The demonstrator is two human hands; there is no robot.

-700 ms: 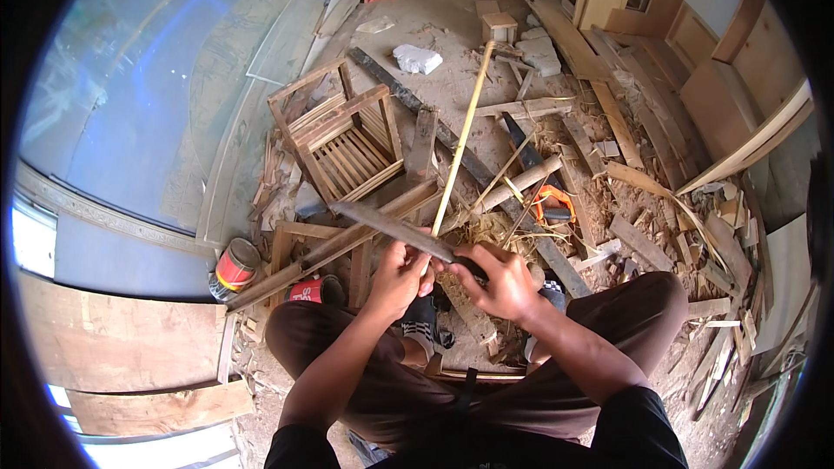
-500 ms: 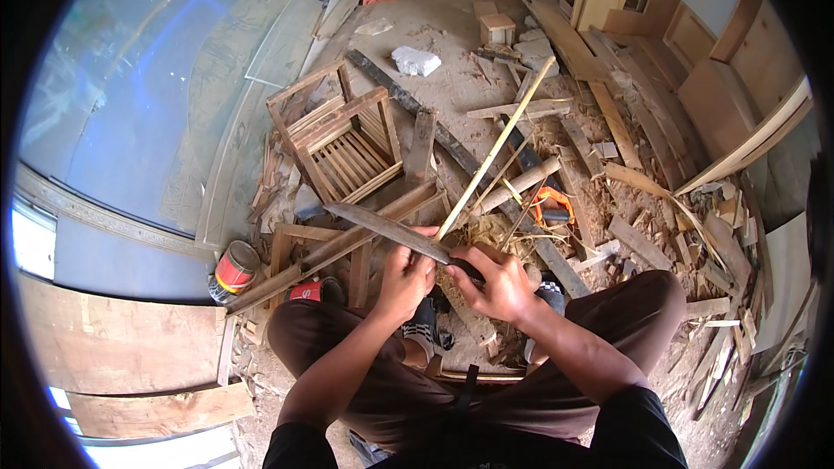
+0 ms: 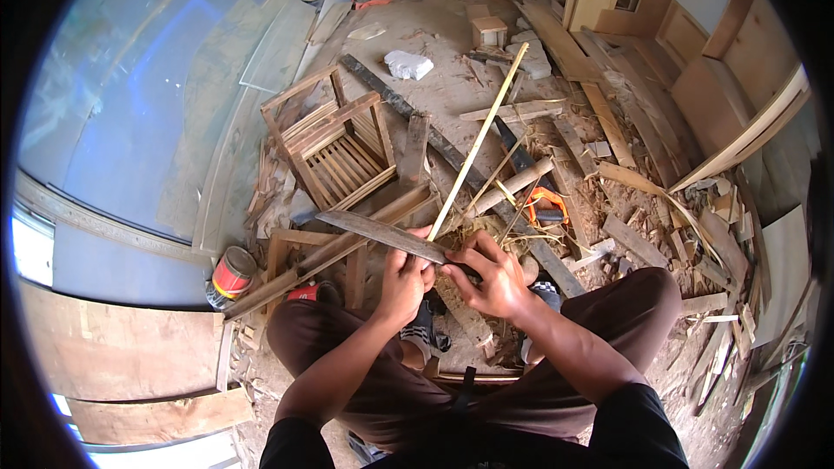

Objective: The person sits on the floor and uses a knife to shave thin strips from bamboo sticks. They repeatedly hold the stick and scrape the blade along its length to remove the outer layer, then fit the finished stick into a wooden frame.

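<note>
My left hand [image 3: 405, 285] is closed around the lower end of a long, pale bamboo strip [image 3: 479, 141], which slants away up and to the right. In my right hand [image 3: 492, 280] is the dark handle of a machete; its broad grey blade [image 3: 369, 227] points left, over my left hand and across the strip's lower end. The fingers of both hands almost meet there. Whether the edge is biting into the strip is hidden. Fibrous shavings [image 3: 476, 230] lie on the floor just beyond my hands.
A slatted wooden frame [image 3: 343, 152] stands beyond, left of the strip. An orange-handled saw [image 3: 547, 206] lies to the right among wood scraps. A red-labelled can [image 3: 234, 272] sits at left. Dark beam [image 3: 452, 156] and timber pieces [image 3: 634, 239] clutter the floor; planks lean at right.
The far end of the bamboo strip has swung left and stands a bit steeper. The machete's tip has dipped slightly. Both hands keep their grips; the whole view has shifted a little.
</note>
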